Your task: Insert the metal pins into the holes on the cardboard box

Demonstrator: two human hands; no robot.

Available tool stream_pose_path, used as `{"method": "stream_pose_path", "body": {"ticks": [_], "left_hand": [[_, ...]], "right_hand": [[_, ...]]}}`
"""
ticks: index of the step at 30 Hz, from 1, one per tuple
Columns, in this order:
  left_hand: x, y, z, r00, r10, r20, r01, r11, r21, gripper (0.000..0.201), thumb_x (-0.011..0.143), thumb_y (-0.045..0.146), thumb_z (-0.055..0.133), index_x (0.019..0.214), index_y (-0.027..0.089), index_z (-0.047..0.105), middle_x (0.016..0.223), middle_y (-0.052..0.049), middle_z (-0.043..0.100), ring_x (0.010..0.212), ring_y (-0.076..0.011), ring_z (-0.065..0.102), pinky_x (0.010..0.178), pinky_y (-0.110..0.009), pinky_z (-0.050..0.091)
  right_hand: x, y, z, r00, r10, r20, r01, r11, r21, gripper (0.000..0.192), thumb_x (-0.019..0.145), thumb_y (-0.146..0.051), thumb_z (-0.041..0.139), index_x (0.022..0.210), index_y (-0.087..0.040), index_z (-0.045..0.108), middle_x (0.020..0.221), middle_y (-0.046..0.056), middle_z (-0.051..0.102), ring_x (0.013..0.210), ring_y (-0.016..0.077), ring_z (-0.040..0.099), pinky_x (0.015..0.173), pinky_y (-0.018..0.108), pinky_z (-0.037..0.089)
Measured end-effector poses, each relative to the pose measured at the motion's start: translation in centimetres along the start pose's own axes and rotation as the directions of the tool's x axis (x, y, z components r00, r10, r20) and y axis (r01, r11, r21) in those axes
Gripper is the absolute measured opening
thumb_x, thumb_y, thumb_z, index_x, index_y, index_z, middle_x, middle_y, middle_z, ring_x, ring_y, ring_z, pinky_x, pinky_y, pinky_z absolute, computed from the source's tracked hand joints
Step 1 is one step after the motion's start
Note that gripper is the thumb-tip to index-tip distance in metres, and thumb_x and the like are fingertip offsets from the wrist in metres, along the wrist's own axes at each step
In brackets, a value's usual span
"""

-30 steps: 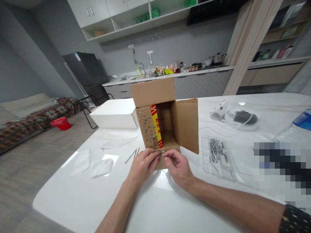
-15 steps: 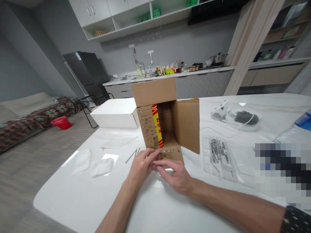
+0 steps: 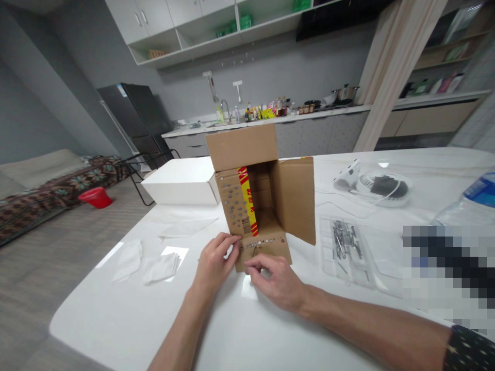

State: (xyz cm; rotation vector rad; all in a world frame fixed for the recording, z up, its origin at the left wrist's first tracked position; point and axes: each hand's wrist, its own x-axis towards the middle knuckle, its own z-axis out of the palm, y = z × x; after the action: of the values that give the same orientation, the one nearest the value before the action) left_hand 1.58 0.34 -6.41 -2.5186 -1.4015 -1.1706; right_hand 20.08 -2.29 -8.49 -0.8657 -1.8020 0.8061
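Note:
An open cardboard box (image 3: 296,198) stands on the white table, its mouth facing me. Several grey, round metal heads dot its left flap (image 3: 232,203), beside a strip of yellow and red tape (image 3: 248,201). A row of small heads and holes crosses the lower flap (image 3: 284,252). My left hand (image 3: 214,260) pinches the left edge of that flap between thumb and index finger. Over the flap's front part, my right hand (image 3: 276,281) is closed, thumb against fingers, on a thin dark nail-like piece (image 3: 254,252); its lower end is hidden by the fingers.
To the right lies a clear compartment case (image 3: 328,257) with metal pieces (image 3: 342,239). Behind it are a white device (image 3: 348,175) and a cable. A white box (image 3: 180,183) stands back left, with folded white tissues (image 3: 161,268) nearer. A water bottle (image 3: 474,201) is far right.
My left hand has moved left, away from my right fingertips, to the flap's edge. More of the lower flap shows. The thin rods on the table are now mostly hidden behind my left hand.

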Motion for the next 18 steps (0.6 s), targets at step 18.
{"method": "stream_pose_path", "body": {"ticks": [18], "left_hand": [[-0.01, 0.03, -0.01, 0.999, -0.039, 0.015, 0.039, 0.999, -0.021, 0.015, 0.093, 0.021, 0.052, 0.101, 0.02, 0.065, 0.091, -0.005, 0.065, 0.079, -0.0139, 0.063, 0.061, -0.023, 0.053]], "right_hand": [[0.01, 0.51, 0.13, 0.995, 0.074, -0.071, -0.074, 0.997, 0.0, 0.014, 0.082, -0.017, 0.056, 0.089, -0.019, 0.068, 0.075, 0.0, 0.07, 0.065, 0.0122, 0.063, 0.062, 0.022, 0.051]]}}
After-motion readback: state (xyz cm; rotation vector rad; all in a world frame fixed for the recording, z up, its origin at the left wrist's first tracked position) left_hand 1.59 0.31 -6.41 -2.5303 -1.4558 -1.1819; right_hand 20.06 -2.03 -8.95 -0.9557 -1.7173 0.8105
